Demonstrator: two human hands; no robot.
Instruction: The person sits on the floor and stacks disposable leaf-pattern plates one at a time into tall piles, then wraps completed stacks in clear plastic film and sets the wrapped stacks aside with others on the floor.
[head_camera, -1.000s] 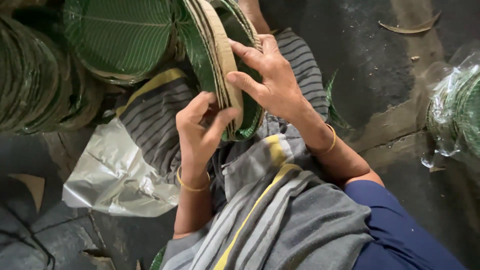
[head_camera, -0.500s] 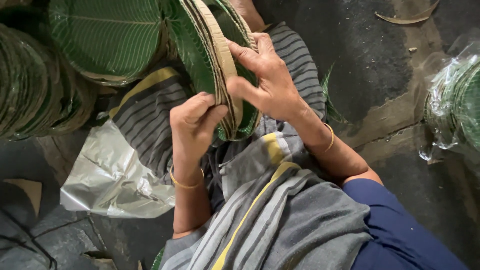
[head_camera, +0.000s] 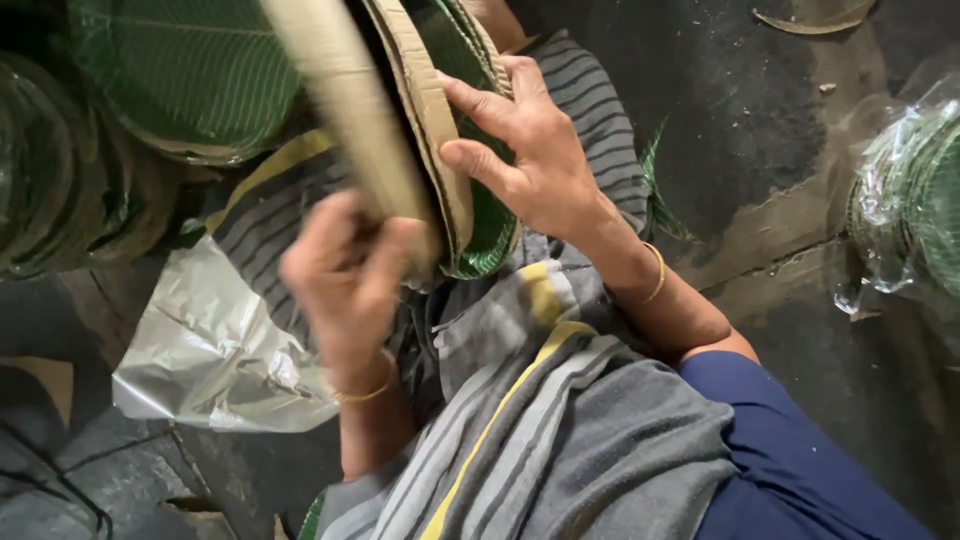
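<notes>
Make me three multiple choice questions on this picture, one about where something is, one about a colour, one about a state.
1. Where does the silver foil sheet lie?
A. on the floor beside the left hand
B. on the right hand
C. over the plates
2. What colour are the plate faces in the leaf plate stack?
A. red
B. green
C. white
3. How do the plates in the hands stand?
A. flat
B. on edge
C. folded

1 A, it spreads out below that hand. 2 B, the ribbed faces show green. 3 B, their brown rims face up.
</notes>
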